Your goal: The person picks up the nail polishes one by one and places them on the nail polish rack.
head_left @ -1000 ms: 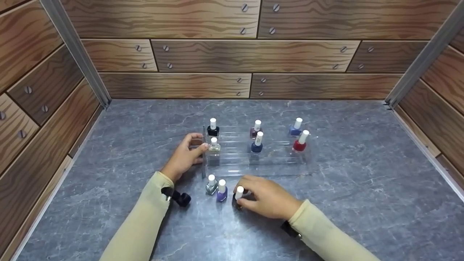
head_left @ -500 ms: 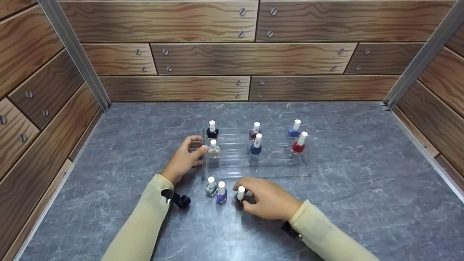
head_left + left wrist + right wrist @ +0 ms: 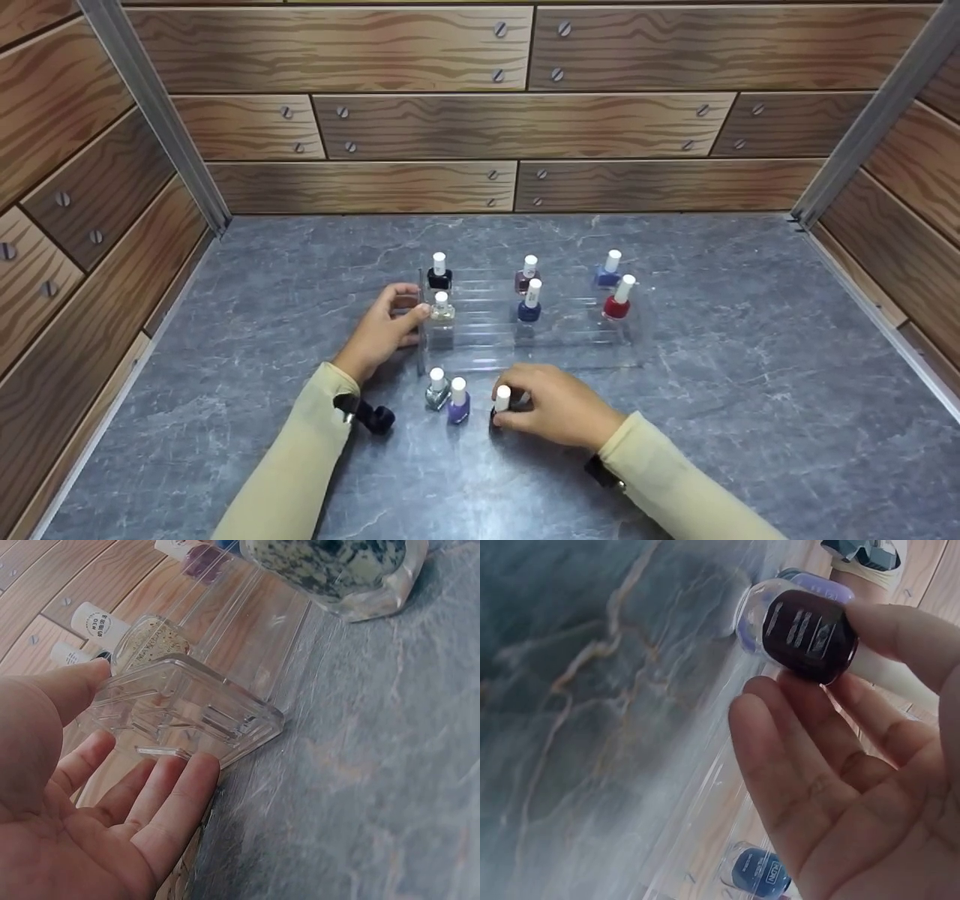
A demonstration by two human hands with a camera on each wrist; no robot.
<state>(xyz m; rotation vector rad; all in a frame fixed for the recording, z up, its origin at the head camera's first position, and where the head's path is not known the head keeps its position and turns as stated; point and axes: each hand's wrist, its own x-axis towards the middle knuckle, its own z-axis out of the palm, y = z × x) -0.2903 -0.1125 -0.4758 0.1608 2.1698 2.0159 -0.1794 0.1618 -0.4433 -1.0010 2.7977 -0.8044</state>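
Observation:
A stepped clear plastic rack [image 3: 480, 341] stands mid-table with several white-capped nail polish bottles on it. My left hand [image 3: 379, 330] holds the rack's left end panel [image 3: 187, 709]: the thumb reaches its upper edge and fingertips touch its outer face. In front of the rack, my right hand [image 3: 559, 405] pinches a dark nail polish bottle [image 3: 810, 634] between thumb and fingers; its white cap [image 3: 503, 397] points up. Left of it stand a purple nail polish bottle [image 3: 458, 406] and a grey glitter nail polish bottle [image 3: 436, 394], close together.
On the rack, a clear glitter bottle [image 3: 442, 309] is nearest the left hand, with a black bottle [image 3: 439, 279] behind. Dark blue [image 3: 529, 310] and red [image 3: 616, 306] bottles stand farther right. Wood-patterned walls [image 3: 525, 127] surround the grey marbled table [image 3: 750, 360].
The dark bottle has shifted slightly to the right. My right thumb came off it half a second ago and is back against it now. My left hand stays at the rack's end.

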